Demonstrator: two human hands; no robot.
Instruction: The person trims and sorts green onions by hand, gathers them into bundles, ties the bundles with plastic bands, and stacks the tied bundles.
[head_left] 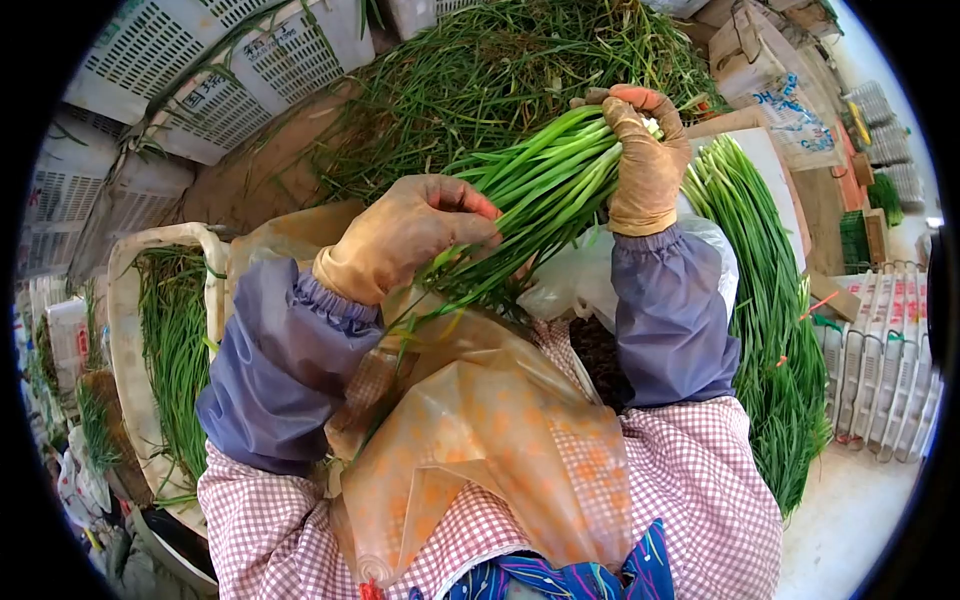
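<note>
A bunch of green garlic chives [550, 180] is held up in front of my chest, its pale cut ends at the upper right. My right hand [652, 160], in a tan, worn glove, is closed round the bunch near those ends. Lower down, my left hand [405, 235], gloved the same way, has its fingers curled together on the leafy part, pinching some leaves. A few yellowed leaves [445, 325] dangle below it over the plastic apron [480, 400] on my lap.
Loose leaves [500, 70] form a heap ahead. More chives [765, 310] lie in a long pile at the right, on a white board. A white basket [125, 330] holding greens stands left. Slotted crates [225, 105] line the back left; white trays [880, 350] are stacked far right.
</note>
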